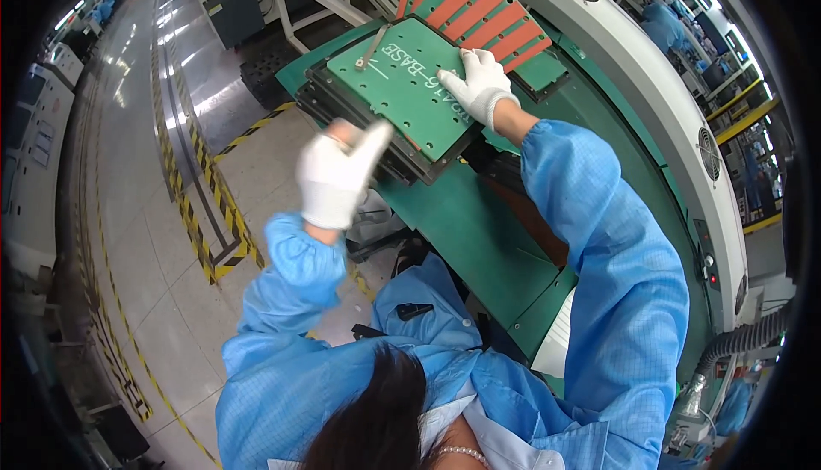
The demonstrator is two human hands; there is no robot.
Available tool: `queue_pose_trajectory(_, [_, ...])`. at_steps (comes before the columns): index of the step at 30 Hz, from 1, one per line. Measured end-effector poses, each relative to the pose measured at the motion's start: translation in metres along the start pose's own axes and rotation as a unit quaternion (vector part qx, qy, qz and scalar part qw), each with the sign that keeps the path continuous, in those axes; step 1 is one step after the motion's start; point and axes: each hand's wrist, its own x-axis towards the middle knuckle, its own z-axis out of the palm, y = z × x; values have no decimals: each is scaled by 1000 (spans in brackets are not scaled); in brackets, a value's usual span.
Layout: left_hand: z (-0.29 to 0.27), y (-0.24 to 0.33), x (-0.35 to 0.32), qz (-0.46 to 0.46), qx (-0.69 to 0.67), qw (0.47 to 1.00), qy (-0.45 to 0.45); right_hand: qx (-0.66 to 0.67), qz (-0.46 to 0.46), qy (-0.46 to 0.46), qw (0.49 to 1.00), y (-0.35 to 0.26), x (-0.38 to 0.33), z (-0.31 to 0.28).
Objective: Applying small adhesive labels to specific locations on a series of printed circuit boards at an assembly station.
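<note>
A green plate point(398, 64) with round holes and white lettering lies on a dark flat fixture point(410, 166) at the table's left end. My right hand point(476, 83), in a white glove, rests on the plate's right side, thumb apart from the fingers. Beside the fixture's near left edge is my left hand point(336, 175), also white-gloved and smeared by motion. One finger or the thumb points up toward the plate; whether that hand holds anything cannot be made out. A small metal arm point(370, 49) lies over the plate's far left corner.
Several orange-red strips point(479, 21) fan out on green board behind the plate. A long white curved housing with fan grilles point(710, 153) runs along the right of the green table point(479, 239). Yellow-black tape point(190, 188) marks the floor at left.
</note>
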Motion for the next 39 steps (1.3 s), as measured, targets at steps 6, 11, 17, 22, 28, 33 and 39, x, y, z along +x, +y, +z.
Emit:
queue_pose_trajectory(6, [-18,-3,101,403,347,830,169,-12,-70,99,993,-19,-6,7])
queue_pose_trajectory(11, [-40,-13,129,259,211,940,74,-9,-255,71,964,-81,-39,-38])
queue_pose_trajectory(17, [-28,-23,130,313,179,921,146,-80,-236,9,968,-114,-39,-38])
queue_pose_trajectory(22, [-22,-23,124,293,145,929,174,-135,-247,-5,960,-131,-47,-45])
queue_pose_trajectory(28, [-19,-19,120,275,125,938,172,-199,-309,57,928,-121,-58,-49])
queue_pose_trajectory(33, [-22,-35,132,263,66,952,140,-235,-337,165,897,-95,-38,-73])
queue_pose_trajectory(39, [-25,-24,130,231,79,959,145,-264,-196,136,935,-53,16,-109])
